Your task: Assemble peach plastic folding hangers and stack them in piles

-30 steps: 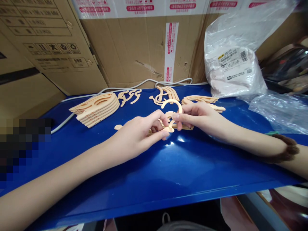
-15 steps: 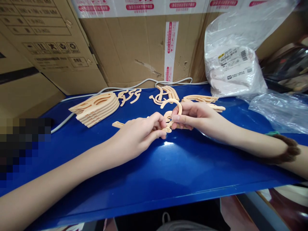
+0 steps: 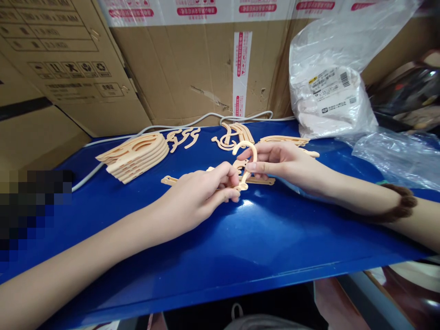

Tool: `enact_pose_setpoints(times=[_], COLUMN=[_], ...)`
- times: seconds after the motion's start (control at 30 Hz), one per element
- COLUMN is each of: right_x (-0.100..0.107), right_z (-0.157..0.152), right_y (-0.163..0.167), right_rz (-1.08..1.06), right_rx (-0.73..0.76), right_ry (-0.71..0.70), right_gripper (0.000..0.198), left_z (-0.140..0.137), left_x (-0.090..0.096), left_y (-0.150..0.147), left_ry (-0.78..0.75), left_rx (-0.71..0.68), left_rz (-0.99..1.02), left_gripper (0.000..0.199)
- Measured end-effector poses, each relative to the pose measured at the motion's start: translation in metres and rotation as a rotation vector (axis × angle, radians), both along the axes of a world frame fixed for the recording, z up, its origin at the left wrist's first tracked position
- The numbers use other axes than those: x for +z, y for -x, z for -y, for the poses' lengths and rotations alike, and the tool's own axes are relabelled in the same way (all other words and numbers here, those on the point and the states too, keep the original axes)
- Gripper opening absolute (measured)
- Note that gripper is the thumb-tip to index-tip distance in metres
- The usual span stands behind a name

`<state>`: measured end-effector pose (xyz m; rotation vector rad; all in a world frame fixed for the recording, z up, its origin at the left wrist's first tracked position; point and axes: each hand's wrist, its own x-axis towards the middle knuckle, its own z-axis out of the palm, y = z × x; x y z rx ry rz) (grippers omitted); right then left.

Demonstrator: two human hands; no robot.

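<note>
A cream plastic hanger hook (image 3: pixel 253 151) stands upright between my hands, its curve at the top. My right hand (image 3: pixel 280 160) pinches the hook's stem between thumb and fingers. At the lower end, my left hand (image 3: pixel 220 185) is closed with its fingertips on the hook's rounded base; what else it may grip is hidden by the fingers. Just behind lie hanger arms, one part (image 3: pixel 263 181) poking out to the right and another end (image 3: pixel 168 180) to the left of my left hand. A small piece with holes (image 3: pixel 239 164) shows behind the hook.
A stack of hanger pieces (image 3: pixel 134 153) lies at the left on the blue table (image 3: pixel 220 256). Loose hooks (image 3: pixel 185 137) and further parts (image 3: pixel 240 131) lie at the back. A white cable (image 3: pixel 192 123) runs before the cardboard box (image 3: pixel 178 68); a plastic bag (image 3: pixel 330 101) stands right.
The hook has turned more upright, and its base now shows at my left fingertips. My right hand has shifted slightly along with it, uncovering more of the hanger arm behind.
</note>
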<state>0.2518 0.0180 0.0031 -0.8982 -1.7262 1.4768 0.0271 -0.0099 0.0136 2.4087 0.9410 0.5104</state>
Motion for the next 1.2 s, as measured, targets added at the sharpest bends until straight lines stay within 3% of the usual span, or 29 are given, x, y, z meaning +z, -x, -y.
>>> enact_pose_setpoints(times=[0.33,0.5,0.6,0.77,0.93,1.2], right_x=[-0.005,-0.004,-0.004,-0.002,-0.002,-0.002], right_z=[-0.007,-0.011,-0.012,-0.010,-0.010,-0.010], right_y=[-0.005,-0.006,-0.004,-0.002,-0.003,-0.004], right_rz=[-0.031,-0.029,-0.042,-0.050,-0.071,-0.098], right_rx=[0.039,-0.042,-0.066,-0.076,-0.057,-0.060], right_ry=[0.066,0.080,0.115,0.144,0.186,0.224], right_gripper=[0.045,0.048,0.047,0.036,0.036,0.036], left_z=[0.000,-0.001,0.000,-0.001,-0.002,0.000], left_x=[0.001,0.000,-0.001,0.000,0.000,-0.001], left_y=[-0.003,-0.003,-0.004,-0.005,-0.004,0.000], left_ry=[0.113,0.280,0.298,0.225,0.164,-0.172], left_rx=[-0.029,-0.018,0.029,0.093,0.127,0.151], left_rz=[0.099,0.226,0.269,0.282,0.235,0.004], left_gripper=[0.005,0.009,0.013,0.019,0.015,0.011])
